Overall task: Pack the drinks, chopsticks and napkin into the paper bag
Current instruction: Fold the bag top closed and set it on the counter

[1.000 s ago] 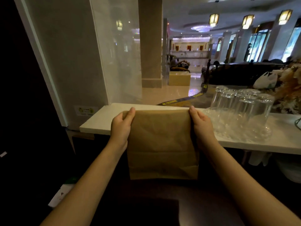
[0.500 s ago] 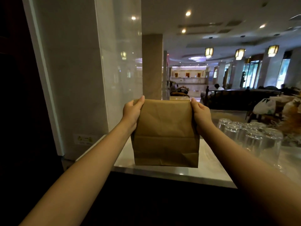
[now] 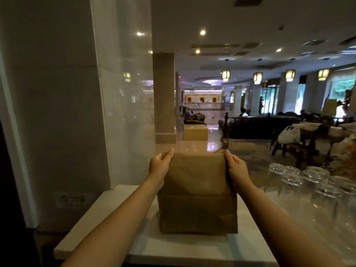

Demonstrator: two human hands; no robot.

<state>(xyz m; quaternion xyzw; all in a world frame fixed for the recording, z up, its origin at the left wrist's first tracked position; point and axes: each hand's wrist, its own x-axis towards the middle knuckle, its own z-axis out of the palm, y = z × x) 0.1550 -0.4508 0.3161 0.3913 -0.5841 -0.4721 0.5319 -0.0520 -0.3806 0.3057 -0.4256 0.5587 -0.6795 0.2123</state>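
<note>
Brown paper fills the middle of the head view: the bag (image 3: 197, 191) stands upright on the white counter (image 3: 100, 216), its base flat on the stone and its top edge closed and level. A crease runs across it a little below the middle.

The left hand (image 3: 159, 168) grips the bag's top left corner, thumb pressed on the near face and the fingers wrapped behind the edge. The right hand (image 3: 238, 170) grips the top right corner the same way, thumb in front, fingers hidden behind. Both forearms reach in from the bottom of the frame, one on each side of the bag.

Right of the bag, on the same counter, a group of clear glasses (image 3: 300, 182) stands upside down, near the right forearm but apart from the bag. A pale wall (image 3: 54, 105) with a glossy panel rises on the left.

Beyond the counter lies a lobby: a square pillar (image 3: 163, 97), hanging lamps (image 3: 258, 78), dark seats and a white plastic bag (image 3: 289, 134) on a chair. Drinks, chopsticks and napkin do not show; whether they are inside the bag cannot be told.
</note>
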